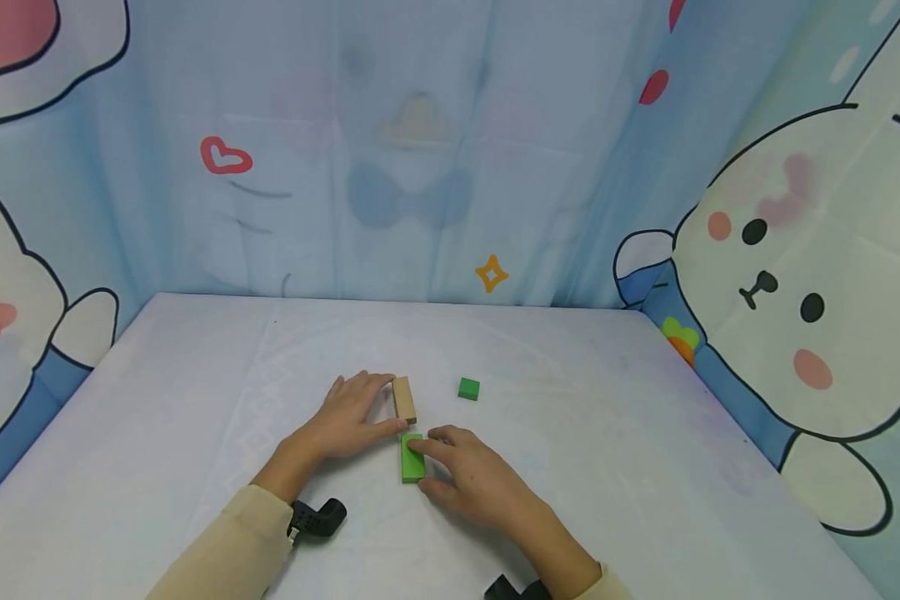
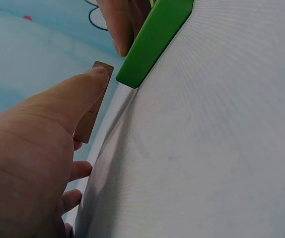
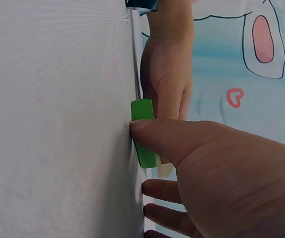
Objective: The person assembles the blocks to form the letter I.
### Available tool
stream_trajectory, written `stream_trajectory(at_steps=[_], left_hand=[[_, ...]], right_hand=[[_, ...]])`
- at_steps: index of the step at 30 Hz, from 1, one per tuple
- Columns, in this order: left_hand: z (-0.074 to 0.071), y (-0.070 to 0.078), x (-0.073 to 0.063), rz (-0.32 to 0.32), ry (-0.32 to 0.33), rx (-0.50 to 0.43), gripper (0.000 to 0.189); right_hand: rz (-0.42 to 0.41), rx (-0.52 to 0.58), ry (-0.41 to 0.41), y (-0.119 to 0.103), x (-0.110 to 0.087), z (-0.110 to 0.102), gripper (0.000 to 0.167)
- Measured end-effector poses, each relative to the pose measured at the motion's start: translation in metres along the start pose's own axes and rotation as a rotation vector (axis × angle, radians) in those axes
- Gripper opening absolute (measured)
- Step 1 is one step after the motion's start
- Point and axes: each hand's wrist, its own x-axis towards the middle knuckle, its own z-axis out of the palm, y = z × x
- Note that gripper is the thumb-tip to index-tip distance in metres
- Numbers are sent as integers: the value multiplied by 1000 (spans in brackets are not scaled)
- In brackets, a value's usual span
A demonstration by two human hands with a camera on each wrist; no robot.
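Note:
My left hand (image 1: pixel 352 417) holds a plain wooden block (image 1: pixel 404 399) lengthwise, index finger at its far end and thumb at its near end. In the left wrist view the thumb covers part of the wooden block (image 2: pixel 89 121). Just nearer to me lies a long green block (image 1: pixel 412 468) on the table. My right hand (image 1: pixel 476 475) grips it, index finger over its upper part and thumb at its lower right corner. The right wrist view shows that thumb across the green block (image 3: pixel 142 109). A small gap separates the two blocks.
A smaller green block (image 1: pixel 468 388) lies by itself farther back, right of the wooden one. Everything stands on a white-covered table (image 1: pixel 645 500). Behind it hangs a blue printed curtain (image 1: pixel 292 225). Black wrist devices (image 1: pixel 318 518) sit close to the tabletop.

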Motion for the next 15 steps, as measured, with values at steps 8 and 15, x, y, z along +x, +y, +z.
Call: stream_trajectory(at_steps=[8, 15], left_hand=[[-1, 1, -1, 9, -18, -8, 77], [0, 1, 0, 3, -23, -1, 78]], right_hand=[[29, -6, -19, -1, 0, 1, 52], [25, -1, -16, -1, 1, 0, 52]])
